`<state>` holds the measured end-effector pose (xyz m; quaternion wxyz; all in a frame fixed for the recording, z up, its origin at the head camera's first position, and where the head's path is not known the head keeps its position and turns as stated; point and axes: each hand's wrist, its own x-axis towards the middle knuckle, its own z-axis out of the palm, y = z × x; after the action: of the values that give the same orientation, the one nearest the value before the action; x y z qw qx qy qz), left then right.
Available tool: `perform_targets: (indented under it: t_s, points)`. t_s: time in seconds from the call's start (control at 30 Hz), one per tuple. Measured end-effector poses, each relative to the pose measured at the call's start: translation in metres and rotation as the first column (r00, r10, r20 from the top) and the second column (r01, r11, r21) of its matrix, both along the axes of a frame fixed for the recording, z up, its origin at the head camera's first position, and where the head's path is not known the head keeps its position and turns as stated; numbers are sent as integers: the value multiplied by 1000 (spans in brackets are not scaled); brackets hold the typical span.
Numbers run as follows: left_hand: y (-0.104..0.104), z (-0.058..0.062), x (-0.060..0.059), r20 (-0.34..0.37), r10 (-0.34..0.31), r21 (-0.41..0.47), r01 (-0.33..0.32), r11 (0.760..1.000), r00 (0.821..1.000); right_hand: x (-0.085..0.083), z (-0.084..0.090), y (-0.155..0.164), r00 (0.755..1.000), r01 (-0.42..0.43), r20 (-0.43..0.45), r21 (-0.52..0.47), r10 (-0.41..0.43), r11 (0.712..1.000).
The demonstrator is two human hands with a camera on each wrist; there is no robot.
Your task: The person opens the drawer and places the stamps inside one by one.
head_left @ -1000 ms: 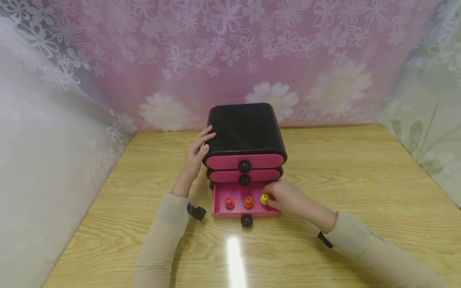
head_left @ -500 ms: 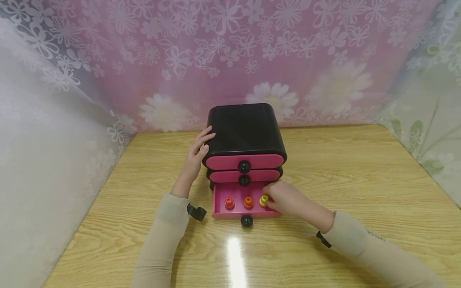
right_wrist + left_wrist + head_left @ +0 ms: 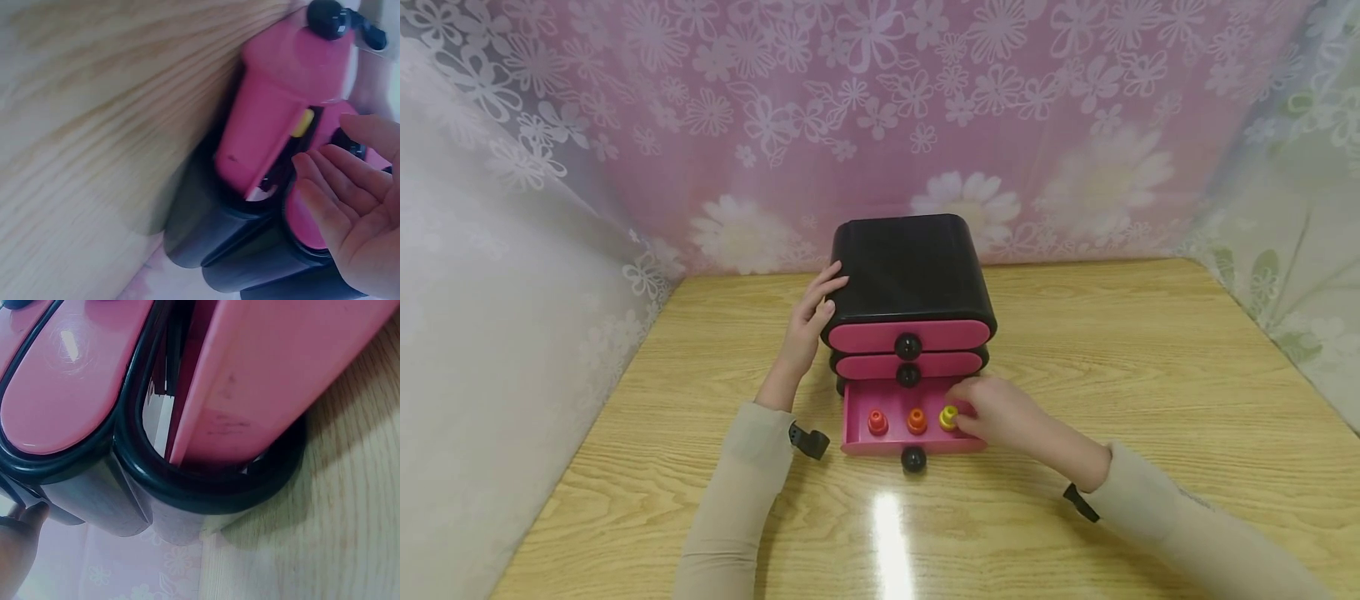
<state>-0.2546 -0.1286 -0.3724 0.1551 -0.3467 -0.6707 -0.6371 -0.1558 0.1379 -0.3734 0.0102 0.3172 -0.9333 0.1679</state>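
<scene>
Fills most of the frame from very close: a black drawer cabinet (image 3: pixel 206 494) with rounded corners, seen tilted, its pink drawer fronts (image 3: pixel 69 381) running to the upper left. Pulled out toward the right, the lowest pink drawer (image 3: pixel 269 375), its scuffed side wall showing above the light wooden table (image 3: pixel 325 537). At the lower left edge, only a fingertip of the left hand (image 3: pixel 19 544) just beside the cabinet's black wall, contact hard to tell.

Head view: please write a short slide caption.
Left hand steadies drawer chest; right hand beside yellow piece.
</scene>
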Motion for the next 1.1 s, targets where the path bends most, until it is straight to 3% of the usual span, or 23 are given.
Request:
perform_targets:
  t_s: [0.17,0.37,0.43,0.53,0.6,0.73,0.83,0.9,0.97,1.1]
  points:
    - [0,0,0,6,-12,4,12,1000,1000,12,6,2,999,-38,33,-143,43,989]
    - [-1,1,-1,-7,-39,16,39,999,999,27,3,0,977,-25,193,-342,96,939]
    - [-1,1,0,-9,-45,19,45,999,999,31,-1,-1,946,-5,291,-426,142,905]
    - [0,2,1,-9,-47,22,47,999,999,36,-9,-2,876,20,420,-522,236,853]
    - [0,2,1,-8,-45,24,45,999,999,39,-15,-3,841,-8,447,-553,305,833]
    - [0,1,0,-7,-37,22,37,999,999,43,-27,-5,763,6,544,-546,349,837]
    - [0,0,0,-4,-35,20,36,999,999,45,-33,-7,699,95,648,-503,303,859]
    - [0,0,0,-4,-38,22,38,999,999,46,-36,-9,676,144,685,-484,271,863]
    - [0,0,0,-4,-40,25,40,999,999,47,-37,-11,674,183,697,-479,245,859]
    - [0,1,1,-11,-45,32,45,998,999,47,-40,-15,635,279,735,-504,237,817]
